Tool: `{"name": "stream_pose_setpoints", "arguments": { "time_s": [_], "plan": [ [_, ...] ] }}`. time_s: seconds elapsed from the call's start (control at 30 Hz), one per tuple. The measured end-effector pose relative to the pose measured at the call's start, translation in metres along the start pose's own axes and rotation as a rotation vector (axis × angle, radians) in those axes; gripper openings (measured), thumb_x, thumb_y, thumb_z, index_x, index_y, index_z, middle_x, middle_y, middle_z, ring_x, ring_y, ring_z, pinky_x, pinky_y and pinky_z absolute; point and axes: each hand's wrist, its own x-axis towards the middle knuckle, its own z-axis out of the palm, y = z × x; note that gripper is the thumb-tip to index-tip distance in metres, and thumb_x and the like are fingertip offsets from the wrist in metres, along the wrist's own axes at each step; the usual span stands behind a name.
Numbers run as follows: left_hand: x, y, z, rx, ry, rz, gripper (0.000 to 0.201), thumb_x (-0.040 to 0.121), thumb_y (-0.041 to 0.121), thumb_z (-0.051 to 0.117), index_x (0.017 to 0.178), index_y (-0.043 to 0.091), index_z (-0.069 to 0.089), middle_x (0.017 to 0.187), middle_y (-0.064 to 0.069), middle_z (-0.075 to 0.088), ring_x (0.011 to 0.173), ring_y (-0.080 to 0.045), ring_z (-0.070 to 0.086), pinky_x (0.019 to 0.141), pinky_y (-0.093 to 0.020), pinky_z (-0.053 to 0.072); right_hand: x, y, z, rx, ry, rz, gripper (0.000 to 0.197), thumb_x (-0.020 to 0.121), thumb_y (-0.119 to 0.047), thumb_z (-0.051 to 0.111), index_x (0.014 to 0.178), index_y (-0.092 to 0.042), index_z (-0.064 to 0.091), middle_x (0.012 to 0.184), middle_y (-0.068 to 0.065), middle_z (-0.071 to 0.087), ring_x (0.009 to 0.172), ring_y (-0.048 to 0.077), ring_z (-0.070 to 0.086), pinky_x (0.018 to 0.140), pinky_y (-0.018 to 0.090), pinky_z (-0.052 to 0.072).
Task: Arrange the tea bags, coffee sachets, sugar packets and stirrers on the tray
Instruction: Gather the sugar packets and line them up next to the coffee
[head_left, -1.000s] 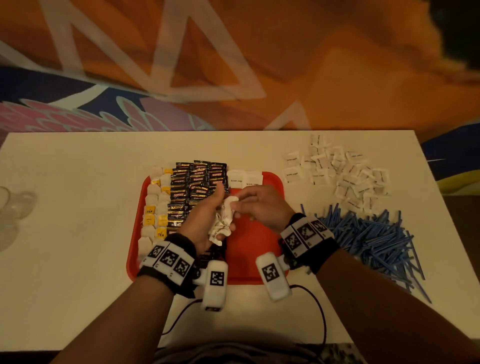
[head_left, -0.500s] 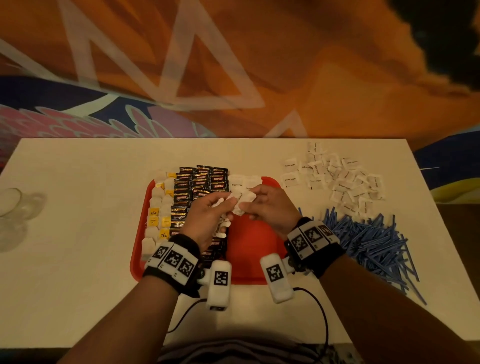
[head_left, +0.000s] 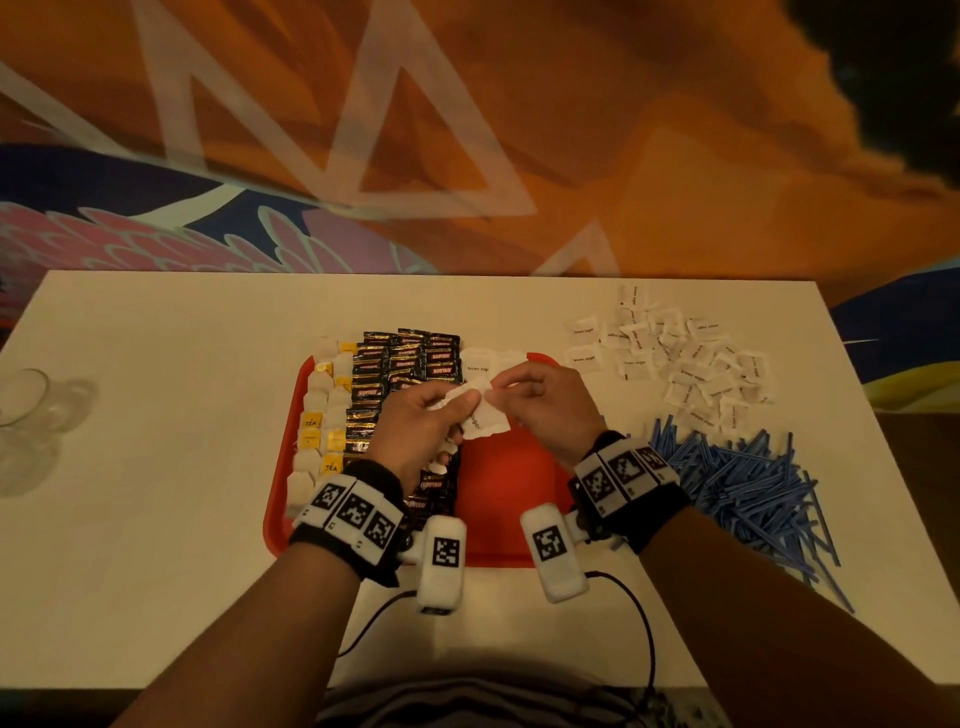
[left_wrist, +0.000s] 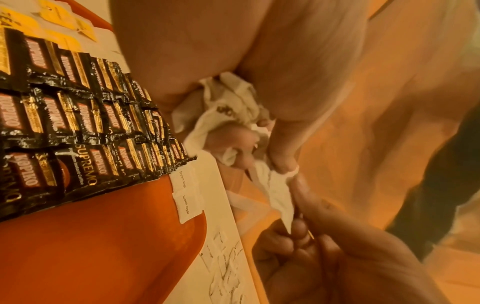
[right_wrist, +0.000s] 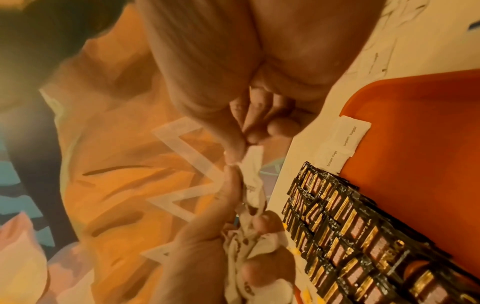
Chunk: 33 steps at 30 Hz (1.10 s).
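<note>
Left hand (head_left: 415, 431) grips a bunch of sugar packets (head_left: 483, 421); right hand (head_left: 545, 405) pinches one above the red tray (head_left: 514, 488) holding tea bags (head_left: 317, 410) and coffee sachets (head_left: 410, 358).

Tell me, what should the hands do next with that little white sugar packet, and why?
Probably the right hand should pull the sugar packet free of the bunch in the left hand and lay it beside the two packets on the tray. That row at the red tray's far edge has only begun, with bare tray below it.

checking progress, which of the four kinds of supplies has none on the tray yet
The blue stirrers: all lie heaped on the table right of the red tray, which already holds tea bags, coffee sachets and sugar packets.
</note>
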Motion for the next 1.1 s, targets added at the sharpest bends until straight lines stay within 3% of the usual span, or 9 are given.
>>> {"name": "stream_pose_setpoints", "arguments": {
  "time_s": [0.1,0.23,0.47,0.57,0.67,0.77,0.83,0.97,1.1],
  "plan": [
    [0.0,-0.001,0.0,-0.113,0.015,-0.041,0.011,0.092,0.022,0.07,0.095,0.011,0.072,0.07,-0.006,0.063,0.052,-0.012,0.051,0.038,-0.021,0.037,0.0,-0.001,-0.001,0.113,0.093,0.005,0.008,0.084,-0.015,0.075,0.079,-0.019,0.07,0.071,-0.005,0.065,0.062,0.004,0.056,0.06,0.022,0.046],
    [0.0,0.0,0.002,-0.251,-0.008,-0.065,0.009,0.092,0.02,0.068,0.097,0.013,0.071,0.076,-0.003,0.068,0.056,-0.011,0.054,0.038,-0.02,0.036,-0.005,0.0,0.001,0.036,-0.087,0.011,0.012,0.081,-0.014,0.077,0.078,-0.02,0.068,0.073,-0.01,0.068,0.066,0.001,0.062,0.056,0.021,0.05],
    [0.0,0.003,0.0,-0.081,0.001,-0.008,0.007,0.093,0.017,0.068,0.099,0.018,0.071,0.097,-0.008,0.071,0.058,-0.013,0.057,0.04,-0.022,0.039,0.004,-0.006,-0.004,-0.123,0.009,-0.105,0.013,0.083,-0.007,0.074,0.076,-0.018,0.069,0.073,-0.001,0.067,0.06,0.005,0.059,0.061,0.016,0.048],
    [-0.002,0.008,0.0,0.007,0.039,0.103,0.007,0.093,0.023,0.069,0.094,0.02,0.075,0.085,0.0,0.073,0.059,-0.01,0.059,0.042,-0.025,0.043,0.006,-0.008,-0.007,-0.26,-0.005,-0.224,0.01,0.08,-0.007,0.075,0.079,-0.017,0.073,0.076,-0.005,0.069,0.065,-0.003,0.06,0.065,0.008,0.046],
    [-0.004,0.012,0.0,0.067,0.084,0.188,0.007,0.091,0.023,0.071,0.093,0.021,0.077,0.071,0.007,0.071,0.057,-0.008,0.059,0.044,-0.027,0.047,0.01,-0.005,-0.01,-0.262,-0.019,-0.236,0.011,0.08,-0.009,0.076,0.078,-0.02,0.074,0.081,-0.001,0.073,0.075,0.01,0.067,0.073,0.02,0.053],
    [-0.002,0.013,-0.001,0.127,0.105,0.238,0.007,0.092,0.019,0.07,0.089,0.019,0.077,0.067,0.006,0.069,0.056,-0.008,0.057,0.045,-0.029,0.046,0.013,-0.002,-0.011,-0.205,-0.001,-0.151,0.003,0.08,-0.013,0.076,0.078,-0.015,0.076,0.08,0.001,0.073,0.077,0.013,0.067,0.077,0.028,0.053],
    [0.0,0.013,-0.001,0.155,0.116,0.256,0.011,0.093,0.016,0.068,0.085,0.018,0.075,0.065,0.002,0.067,0.056,-0.011,0.056,0.045,-0.028,0.045,0.013,-0.001,-0.012,-0.247,0.045,-0.159,0.009,0.08,-0.021,0.078,0.079,-0.013,0.075,0.08,0.001,0.073,0.078,0.013,0.067,0.076,0.029,0.054],
    [0.003,0.013,0.0,0.147,0.112,0.249,0.013,0.094,0.016,0.067,0.084,0.02,0.074,0.063,-0.002,0.064,0.054,-0.016,0.054,0.044,-0.027,0.044,0.008,-0.004,-0.01,-0.113,-0.131,-0.168,0.02,0.078,-0.013,0.08,0.094,-0.006,0.07,0.092,0.002,0.072,0.08,0.004,0.067,0.074,0.016,0.052],
    [0.006,0.012,0.001,0.139,0.143,0.256,0.012,0.096,0.017,0.065,0.087,0.022,0.071,0.062,-0.002,0.062,0.053,-0.016,0.054,0.043,-0.025,0.044,0.013,-0.001,-0.008,-0.132,-0.087,-0.14,0.009,0.082,-0.01,0.076,0.089,-0.009,0.072,0.071,0.005,0.069,0.057,0.006,0.06,0.058,0.019,0.048]
  ]
}}
